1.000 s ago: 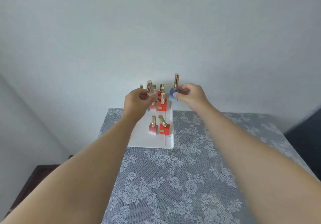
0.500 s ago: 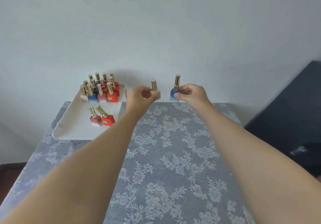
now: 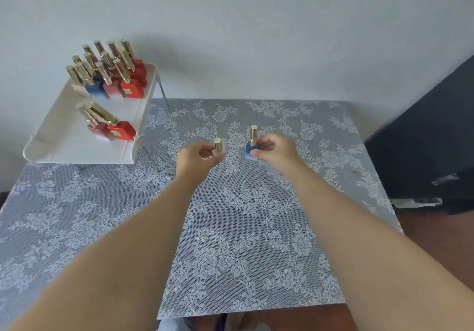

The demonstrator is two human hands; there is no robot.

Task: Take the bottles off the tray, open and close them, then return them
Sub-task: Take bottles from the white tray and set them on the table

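Note:
A white raised tray (image 3: pixel 64 148) stands at the table's back left. Several small square bottles (image 3: pixel 120 79) with tall gold caps fill its far end, mostly red, with one blue and one pink. Two red bottles (image 3: pixel 112 128) lean nearer its front. My left hand (image 3: pixel 198 156) is closed around a pale bottle (image 3: pixel 218 146) whose gold cap sticks up; its body is mostly hidden by my fingers. My right hand (image 3: pixel 274 147) grips a blue bottle (image 3: pixel 252 148) with a gold cap, upright. Both bottles are over the middle of the table, right of the tray.
The table (image 3: pixel 230 228) wears a grey lace cloth with a white flower pattern. A plain wall rises right behind it. A dark piece of furniture (image 3: pixel 431 138) stands beside the table's right edge. The tray rests on thin metal legs (image 3: pixel 164 94).
Both hands have carried their bottles away from the tray, toward me and down, to just above the middle of the table. The view has tilted down and shifted right.

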